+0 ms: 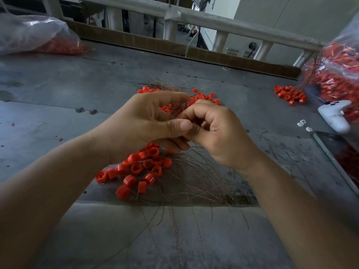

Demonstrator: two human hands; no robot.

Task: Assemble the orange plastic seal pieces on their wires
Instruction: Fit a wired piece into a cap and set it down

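While the left hand (pixel 143 121) curls its fingers round a few thin wires (pixel 196 171), the right hand (pixel 217 133) bunches its fingertips against the left thumb; what it pinches, if anything, is hidden. Orange seal pieces (pixel 143 167) lie heaped on the counter (pixel 58 84) just beneath both hands.

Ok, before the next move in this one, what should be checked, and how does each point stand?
1. Left hand grips the wires: ok.
2. Loose seal pieces lie close by: ok.
3. Right hand holds one piece: cannot tell, its fingers hide it.
4. Wire end lined up with a piece: cannot tell.
5. Wires untangled: not ok, they cross over the table.
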